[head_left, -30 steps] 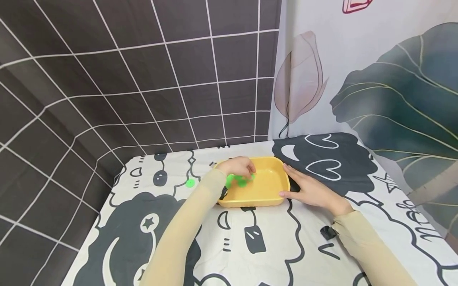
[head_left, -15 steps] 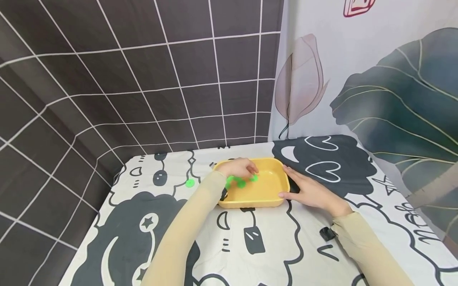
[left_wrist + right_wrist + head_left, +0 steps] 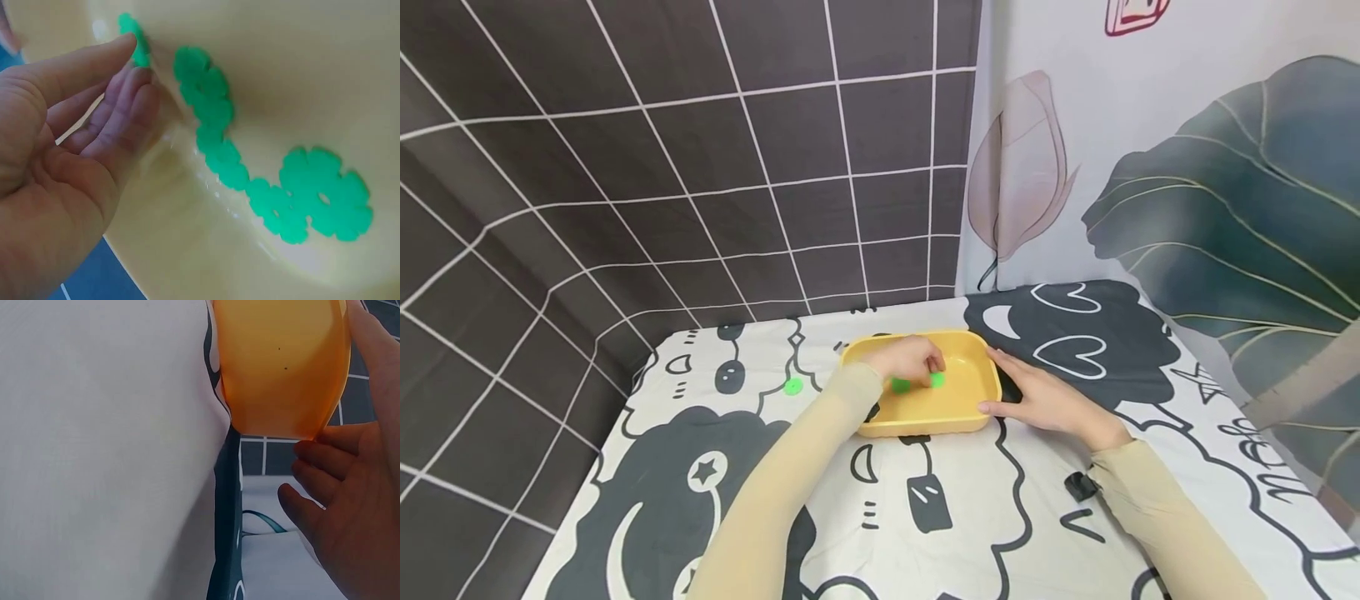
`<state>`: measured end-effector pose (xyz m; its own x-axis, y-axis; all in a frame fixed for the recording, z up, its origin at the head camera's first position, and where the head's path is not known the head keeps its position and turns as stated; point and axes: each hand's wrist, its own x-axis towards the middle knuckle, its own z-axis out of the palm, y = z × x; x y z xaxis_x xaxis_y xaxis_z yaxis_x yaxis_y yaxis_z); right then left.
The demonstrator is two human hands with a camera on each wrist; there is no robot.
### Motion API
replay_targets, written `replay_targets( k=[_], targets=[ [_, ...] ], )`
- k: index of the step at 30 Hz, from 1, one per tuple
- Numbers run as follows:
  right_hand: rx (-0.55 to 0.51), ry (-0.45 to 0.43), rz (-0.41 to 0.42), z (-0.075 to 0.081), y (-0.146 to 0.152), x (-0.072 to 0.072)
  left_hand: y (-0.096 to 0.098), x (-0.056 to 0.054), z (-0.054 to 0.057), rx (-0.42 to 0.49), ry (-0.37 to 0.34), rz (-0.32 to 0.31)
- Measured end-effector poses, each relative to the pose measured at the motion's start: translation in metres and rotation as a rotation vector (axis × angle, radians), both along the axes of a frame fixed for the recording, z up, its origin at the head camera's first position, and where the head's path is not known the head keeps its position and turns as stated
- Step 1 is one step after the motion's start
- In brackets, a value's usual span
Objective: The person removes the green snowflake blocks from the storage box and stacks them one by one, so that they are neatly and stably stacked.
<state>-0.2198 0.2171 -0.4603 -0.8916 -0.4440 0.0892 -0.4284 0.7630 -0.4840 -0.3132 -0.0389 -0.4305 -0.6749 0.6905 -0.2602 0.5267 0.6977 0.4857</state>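
Observation:
A yellow plastic basin sits on the patterned cloth, with several green flower-shaped plastic discs inside. My left hand reaches into it from the left. Its thumb and fingertips pinch one green disc, tilted on edge close to the basin's surface in the left wrist view. More discs lie beside that hand, including a flat green disc and a short row of others. At the basin's right end, my right hand rests with straight fingers along the outer wall and its thumb by the near corner.
A lone green disc lies on the patterned cloth left of the basin. Behind stands a dark tile-patterned backdrop, and a curtain with flower and leaf prints hangs at the right.
My left hand has moved slightly right inside the basin, its fingers closing down onto a green disc. My right hand keeps its place at the basin's end. The head view shifts slightly.

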Motion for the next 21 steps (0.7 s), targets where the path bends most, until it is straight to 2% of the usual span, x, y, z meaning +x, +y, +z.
replay_targets(
  k=[5,8,16,21],
  targets=[
    [-0.003,0.007,0.0,-0.0011,0.0002,0.0,0.0053,0.0013,-0.0025,-0.027,0.002,-0.025],
    [-0.004,0.008,-0.003,-0.0017,0.0009,-0.0007,0.0062,-0.0002,-0.0029,-0.023,-0.021,-0.026],
    [-0.001,0.01,0.001,-0.0022,0.0028,-0.001,0.0087,-0.0017,-0.0081,0.057,-0.14,-0.028],
    [-0.007,0.004,0.013,-0.0018,0.0013,0.0003,0.0112,-0.0007,-0.0096,0.074,-0.146,-0.033]
  ],
)
